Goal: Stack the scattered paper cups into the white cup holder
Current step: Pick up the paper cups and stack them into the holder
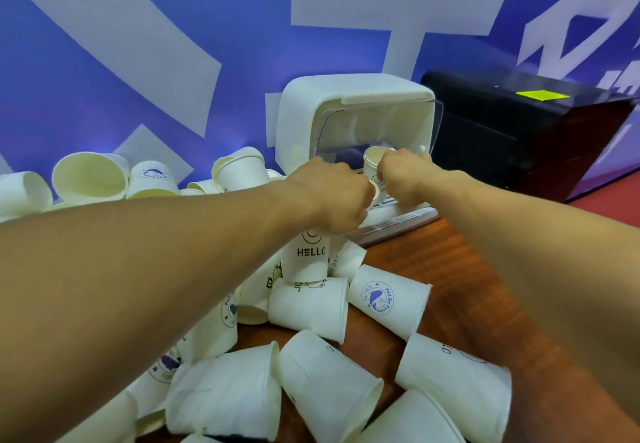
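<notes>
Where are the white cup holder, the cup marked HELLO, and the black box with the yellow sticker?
white cup holder [301, 113], head view, left side wall.
HELLO cup [306, 262], head view, printed side.
black box [485, 131], head view, front face.

Your left hand [329, 193] and right hand [403, 174] are bare; both forearms show no sleeves, entering from seven and four o'clock.
</notes>
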The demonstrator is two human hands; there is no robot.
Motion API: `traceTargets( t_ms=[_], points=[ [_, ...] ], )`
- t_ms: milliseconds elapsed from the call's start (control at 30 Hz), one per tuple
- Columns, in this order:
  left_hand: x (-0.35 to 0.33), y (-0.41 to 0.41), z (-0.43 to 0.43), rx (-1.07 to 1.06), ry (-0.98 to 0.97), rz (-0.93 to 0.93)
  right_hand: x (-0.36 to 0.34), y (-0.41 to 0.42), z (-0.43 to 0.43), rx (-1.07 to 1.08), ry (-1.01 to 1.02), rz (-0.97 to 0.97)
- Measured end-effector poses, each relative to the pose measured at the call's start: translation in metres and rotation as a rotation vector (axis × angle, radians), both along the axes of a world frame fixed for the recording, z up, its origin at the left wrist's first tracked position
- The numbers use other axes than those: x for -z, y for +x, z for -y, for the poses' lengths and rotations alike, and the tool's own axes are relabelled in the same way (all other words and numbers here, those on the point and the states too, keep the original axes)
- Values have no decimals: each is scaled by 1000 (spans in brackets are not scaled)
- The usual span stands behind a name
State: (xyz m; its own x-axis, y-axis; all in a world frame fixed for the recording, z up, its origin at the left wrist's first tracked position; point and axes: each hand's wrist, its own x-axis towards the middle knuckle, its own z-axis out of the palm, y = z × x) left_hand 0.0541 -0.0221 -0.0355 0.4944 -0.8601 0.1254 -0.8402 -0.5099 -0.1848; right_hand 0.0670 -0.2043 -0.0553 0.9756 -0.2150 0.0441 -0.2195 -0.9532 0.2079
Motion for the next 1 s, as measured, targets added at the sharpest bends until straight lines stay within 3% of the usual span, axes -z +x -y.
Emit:
traceTargets(
  t_ms=[667,1000],
  points=[
    [-17,-32,-14,-34,79,32,-14,-71,-14,-178,40,10],
    [-42,-54,-66,-138,74,-8,-46,-95,-58,-256,128,183]
  ],
)
